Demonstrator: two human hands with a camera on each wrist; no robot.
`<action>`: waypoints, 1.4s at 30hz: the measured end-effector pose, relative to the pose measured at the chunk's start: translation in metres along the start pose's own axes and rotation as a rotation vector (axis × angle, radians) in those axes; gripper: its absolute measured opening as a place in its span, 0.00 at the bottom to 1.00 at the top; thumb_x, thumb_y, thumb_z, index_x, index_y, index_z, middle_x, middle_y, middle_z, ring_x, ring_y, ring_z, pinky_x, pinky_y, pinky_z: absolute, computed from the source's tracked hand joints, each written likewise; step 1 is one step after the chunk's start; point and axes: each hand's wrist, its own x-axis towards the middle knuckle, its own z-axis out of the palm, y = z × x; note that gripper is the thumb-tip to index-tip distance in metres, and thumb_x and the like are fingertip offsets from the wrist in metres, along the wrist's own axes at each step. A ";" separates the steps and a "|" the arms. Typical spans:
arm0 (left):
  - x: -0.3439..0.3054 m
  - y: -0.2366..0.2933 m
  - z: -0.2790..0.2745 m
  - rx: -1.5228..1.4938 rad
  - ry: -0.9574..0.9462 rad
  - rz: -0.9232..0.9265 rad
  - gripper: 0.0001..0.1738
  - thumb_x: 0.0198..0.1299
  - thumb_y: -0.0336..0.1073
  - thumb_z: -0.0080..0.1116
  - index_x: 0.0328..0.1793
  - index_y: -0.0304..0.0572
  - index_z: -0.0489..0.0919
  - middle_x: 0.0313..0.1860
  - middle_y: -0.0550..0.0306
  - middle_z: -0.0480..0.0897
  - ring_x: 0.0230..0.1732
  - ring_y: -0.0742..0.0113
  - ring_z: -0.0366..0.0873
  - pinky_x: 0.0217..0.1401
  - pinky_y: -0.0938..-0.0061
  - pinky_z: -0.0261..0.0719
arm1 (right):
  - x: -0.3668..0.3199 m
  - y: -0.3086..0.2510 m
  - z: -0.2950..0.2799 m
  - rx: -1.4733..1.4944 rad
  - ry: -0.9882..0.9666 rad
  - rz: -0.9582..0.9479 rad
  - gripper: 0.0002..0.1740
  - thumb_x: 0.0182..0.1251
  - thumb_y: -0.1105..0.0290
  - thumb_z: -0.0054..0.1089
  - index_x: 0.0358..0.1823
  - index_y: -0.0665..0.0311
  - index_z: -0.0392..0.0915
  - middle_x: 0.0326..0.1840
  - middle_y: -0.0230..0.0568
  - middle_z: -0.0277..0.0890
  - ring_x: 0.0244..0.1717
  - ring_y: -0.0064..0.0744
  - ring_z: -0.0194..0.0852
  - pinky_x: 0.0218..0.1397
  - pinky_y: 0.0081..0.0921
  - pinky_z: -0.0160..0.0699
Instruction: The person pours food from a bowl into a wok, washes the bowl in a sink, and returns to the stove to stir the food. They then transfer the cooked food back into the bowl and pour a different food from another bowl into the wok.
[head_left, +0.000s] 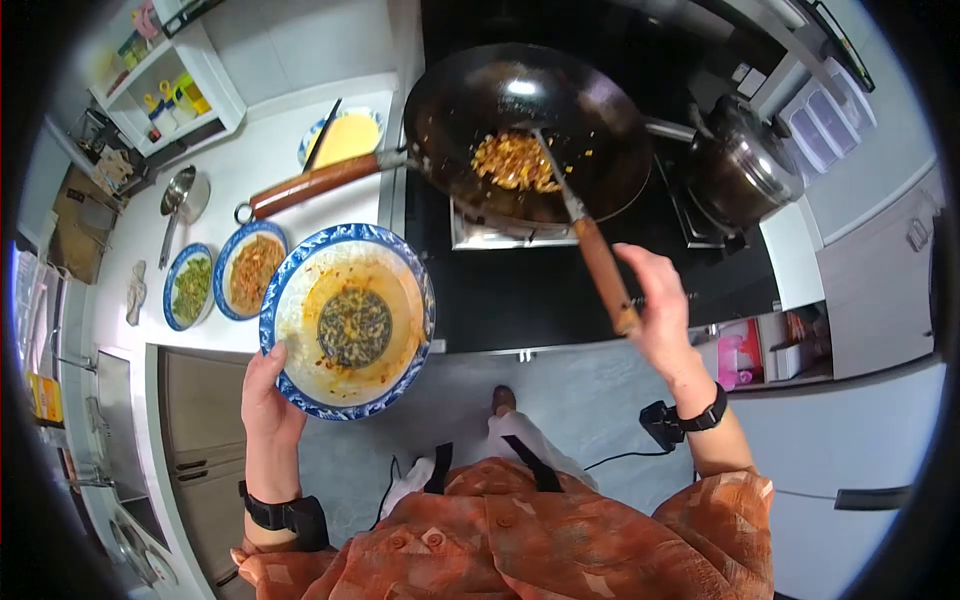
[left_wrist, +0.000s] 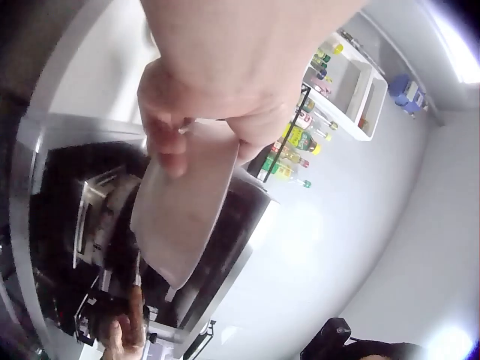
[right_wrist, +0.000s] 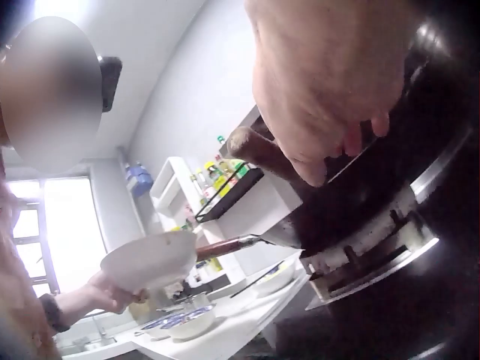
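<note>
Beside the cooktop, left hand (head_left: 272, 402): gripping a large blue-rimmed bowl (head_left: 398, 385) at its near left edge, thumb lying over the rim and fingers supporting it from beneath.
Bowl's position: hovering just beside the tabletop (head_left: 232, 336), below the wok handle (head_left: 315, 187) in the head view, its inside facing the head camera.
Bowl's contents: dark liquid with pale and greenish bits is pooling at the bottom; orange-red residue is clinging to the inner wall.
Right hand (head_left: 662, 305): hanging beside the wooden end of the spatula (head_left: 602, 272), fingers loosely bent and not wrapping round it; whether they are touching it, I cannot tell.
Spatula: leaning across the wok's near rim, its metal end reaching into the food.
Wok (head_left: 610, 120): sitting on the cooktop (head_left: 480, 300), its handle stretching left over the tabletop.
Wok's food (head_left: 515, 163): browned, chopped pieces are lying in a glossy heap around the spatula's tip.
Small bowls: one with green chopped food (head_left: 192, 290) and one with reddish-brown food (head_left: 256, 272) are standing side by side on the tabletop.
Yellow bowl (head_left: 350, 137): holding pale yellow liquid, with dark chopsticks (head_left: 322, 135) resting across its left side.
Lidded pot (head_left: 742, 165): standing right of the wok.
Metal ladle (head_left: 176, 200): resting on a metal container (head_left: 197, 196) at the tabletop's far left.
</note>
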 end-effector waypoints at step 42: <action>-0.047 -0.068 -0.090 -0.005 0.232 -0.070 0.25 0.51 0.33 0.57 0.56 0.32 0.69 0.50 0.53 0.77 0.49 0.66 0.76 0.55 0.75 0.69 | -0.134 0.018 0.218 0.773 -0.574 1.054 0.29 0.58 0.48 0.58 0.48 0.67 0.69 0.32 0.38 0.77 0.32 0.26 0.78 0.26 0.20 0.73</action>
